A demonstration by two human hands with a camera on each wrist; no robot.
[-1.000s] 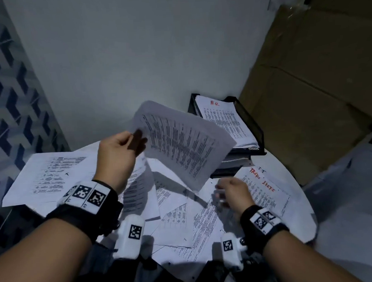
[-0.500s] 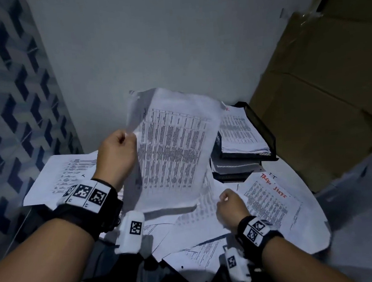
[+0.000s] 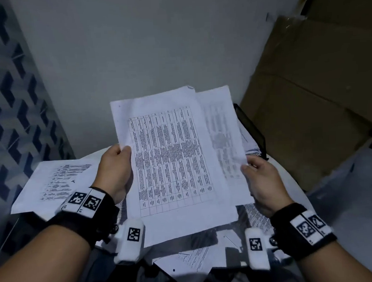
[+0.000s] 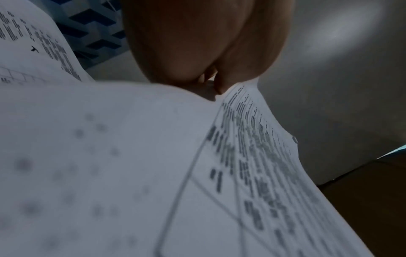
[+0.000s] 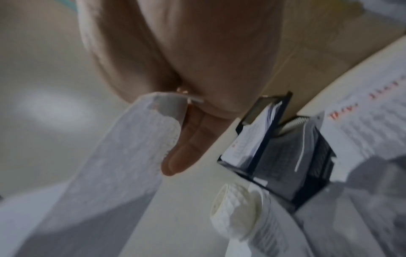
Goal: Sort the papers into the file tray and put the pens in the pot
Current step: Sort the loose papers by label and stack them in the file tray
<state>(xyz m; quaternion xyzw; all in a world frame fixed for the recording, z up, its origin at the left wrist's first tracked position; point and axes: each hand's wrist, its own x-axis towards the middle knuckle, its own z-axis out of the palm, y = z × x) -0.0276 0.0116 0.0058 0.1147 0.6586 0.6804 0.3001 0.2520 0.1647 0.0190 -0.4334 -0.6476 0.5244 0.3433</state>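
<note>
Left hand pinches the left edge of a white printed table sheet, right hand pinches the right edge of a second white printed sheet behind it, both raised as if being read for sorting; loose white papers on the table below; beyond, black mesh file tray already has sheets; no pens or pot visible
</note>
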